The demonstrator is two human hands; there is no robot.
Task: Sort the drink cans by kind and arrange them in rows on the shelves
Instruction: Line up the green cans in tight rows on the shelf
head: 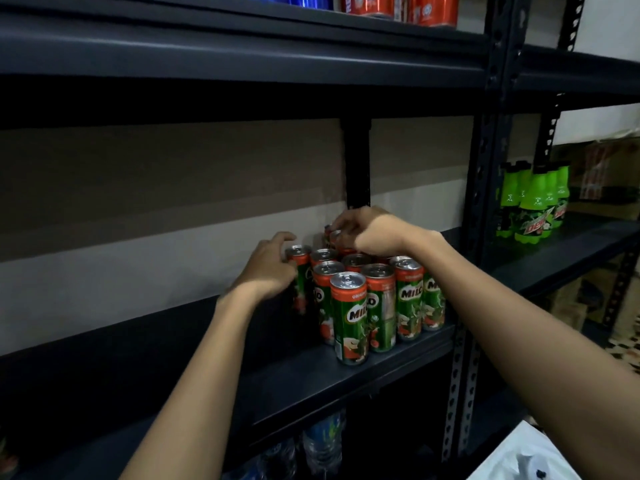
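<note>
Several slim green and red Milo cans (pixel 349 320) stand upright in close rows at the right end of the dark middle shelf (pixel 284 372). My left hand (pixel 268 268) curls round the leftmost back can (pixel 298 258). My right hand (pixel 372 230) reaches over the group and grips the top of a rear can (pixel 334 236) near the black upright post. That rear can is mostly hidden by my fingers and the cans in front.
Red cans (pixel 433 10) and blue cans (pixel 301 0) stand on the shelf above. Green Mountain Dew bottles (pixel 535 206) sit on the neighbouring shelf at the right. Water bottles (pixel 322 441) lie below, and a white bag (pixel 523 455) shows at the bottom right.
</note>
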